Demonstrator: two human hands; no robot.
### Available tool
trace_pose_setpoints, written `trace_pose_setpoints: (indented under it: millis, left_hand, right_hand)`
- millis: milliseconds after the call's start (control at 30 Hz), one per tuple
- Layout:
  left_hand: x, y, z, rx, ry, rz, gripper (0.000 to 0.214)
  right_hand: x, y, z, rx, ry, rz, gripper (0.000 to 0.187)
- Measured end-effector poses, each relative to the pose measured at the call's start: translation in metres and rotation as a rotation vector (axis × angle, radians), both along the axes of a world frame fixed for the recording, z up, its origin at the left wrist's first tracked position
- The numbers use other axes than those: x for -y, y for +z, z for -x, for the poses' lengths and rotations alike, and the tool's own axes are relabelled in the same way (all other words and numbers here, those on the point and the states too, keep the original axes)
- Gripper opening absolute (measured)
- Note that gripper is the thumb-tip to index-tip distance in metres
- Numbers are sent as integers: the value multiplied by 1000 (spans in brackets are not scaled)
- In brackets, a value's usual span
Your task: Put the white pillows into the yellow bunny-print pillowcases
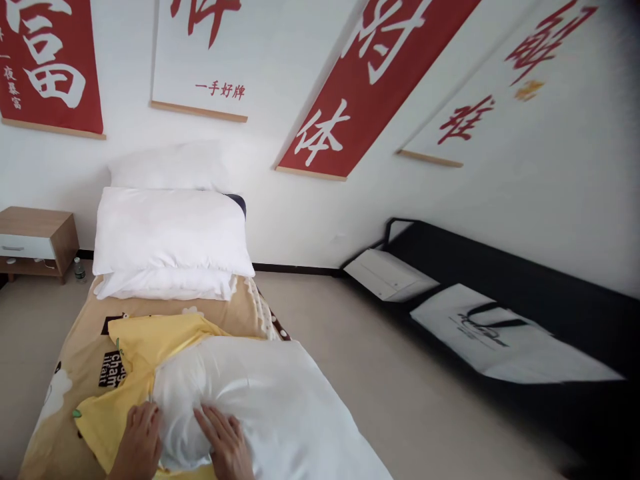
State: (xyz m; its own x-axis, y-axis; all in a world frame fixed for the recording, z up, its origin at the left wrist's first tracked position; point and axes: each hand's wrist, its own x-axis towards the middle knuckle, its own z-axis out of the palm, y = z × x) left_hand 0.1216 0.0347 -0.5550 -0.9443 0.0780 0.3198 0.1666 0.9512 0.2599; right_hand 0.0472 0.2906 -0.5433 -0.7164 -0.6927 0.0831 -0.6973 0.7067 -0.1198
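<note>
A white duvet insert (270, 400) lies bunched at the near end of the bed, partly inside a yellow cover (150, 340). My left hand (137, 443) rests at the edge where the yellow cover meets the white insert, fingers closed on the fabric. My right hand (227, 443) lies flat on the white insert, fingers stretched out and pressing it down.
Stacked white pillows (170, 233) sit at the head of the bed on a tan patterned sheet (83, 340). A wooden nightstand (37, 240) stands at left. At right a black bed frame (550, 287) holds a white bag (505, 340) and a white box (390, 273). Banners hang on the wall.
</note>
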Motion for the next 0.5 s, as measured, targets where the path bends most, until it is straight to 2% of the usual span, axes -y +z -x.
trace_pose_setpoints:
  millis: [67,100,167,267,367,500]
  left_hand:
    - [4,9,0,109,-178,44,33]
    - [5,17,2,191,-210,52,31]
    - [3,36,7,354,-156,44,28]
    - [-3,57,10,521,-23,53,33]
    - [-12,55,6,662,-19,152,35]
    - [-29,35,4,734,-146,198,23]
  right_hand:
    - [11,19,14,35,17,-5,94]
    - [15,24,17,51,24,-11,94]
    - [18,27,16,76,36,-28,95]
    - [15,16,6,91,51,-53,100]
    - [12,3,1,64,83,-29,95]
    - [20,5,12,84,129,40,77]
